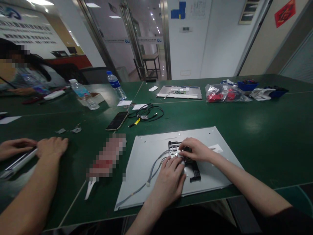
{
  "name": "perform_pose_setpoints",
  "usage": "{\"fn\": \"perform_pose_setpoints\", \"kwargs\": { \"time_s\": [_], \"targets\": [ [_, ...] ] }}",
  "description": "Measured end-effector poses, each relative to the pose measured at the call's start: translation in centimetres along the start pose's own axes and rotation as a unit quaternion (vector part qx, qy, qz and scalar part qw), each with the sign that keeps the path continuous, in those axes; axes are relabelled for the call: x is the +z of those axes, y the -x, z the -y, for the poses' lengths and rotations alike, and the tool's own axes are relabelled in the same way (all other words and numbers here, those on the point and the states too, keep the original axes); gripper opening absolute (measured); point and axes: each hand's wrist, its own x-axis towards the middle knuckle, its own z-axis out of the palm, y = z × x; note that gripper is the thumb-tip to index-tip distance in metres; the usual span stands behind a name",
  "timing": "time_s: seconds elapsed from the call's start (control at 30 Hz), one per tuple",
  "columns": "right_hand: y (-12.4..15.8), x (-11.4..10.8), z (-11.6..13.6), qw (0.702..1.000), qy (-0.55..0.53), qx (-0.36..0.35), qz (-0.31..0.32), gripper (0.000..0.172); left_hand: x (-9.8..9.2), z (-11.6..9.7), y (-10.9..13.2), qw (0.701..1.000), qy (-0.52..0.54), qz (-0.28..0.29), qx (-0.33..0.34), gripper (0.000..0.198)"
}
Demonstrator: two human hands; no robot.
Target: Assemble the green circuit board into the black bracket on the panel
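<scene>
**Where two hands meet on a panel back: work at the black bracket**

While the grey panel point(215, 137) lies flat on the green worktop point(269, 130), close to its near edge, the black bracket point(195, 171) sits at the panel's middle with both of the person's hands on it. The left hand point(170, 182) lies palm down over the bracket's near-left part, its grip apart and the fingers pressed flat (a bracing posture, by the look of it). The right hand point(197, 150) arches over the far part, fingertips bent down together onto the bracket. Whether that grip is clamped on some small piece cannot be told, for the fingers hide it. A grey cable point(154, 166) runs from under the left hand toward the panel's near-left corner.

On technique, as a judgement: this appears to be fine finger work at the bracket. The flat hand is best used as the steady one, bearing straight down so that the panel does not slide. The right fingertips should act with little force and close to the piece. The cable passes just beside the left palm, so trapping or tugging it is the chief risk. Sideways pushes are to be avoided, given how near the panel lies to the worktop's edge. A co-worker's hand point(52, 147) and a phone point(117, 120) lie well apart to the left.
</scene>
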Motion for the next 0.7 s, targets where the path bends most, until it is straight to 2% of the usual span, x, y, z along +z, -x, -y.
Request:
{"fn": "perform_pose_setpoints", "kwargs": {
  "time_s": [0.5,0.7],
  "targets": [
    [-0.1,1.0,-0.6,1.0,-0.011,0.011,-0.003,0.022,-0.1,-0.1,-0.2,1.0,-0.001,0.006,-0.001,0.023],
    [-0.2,1.2,-0.6,1.0,0.0,0.015,-0.007,0.022,-0.1,0.0,-0.1,1.0,-0.002,0.002,0.0,0.024]
  ]
}}
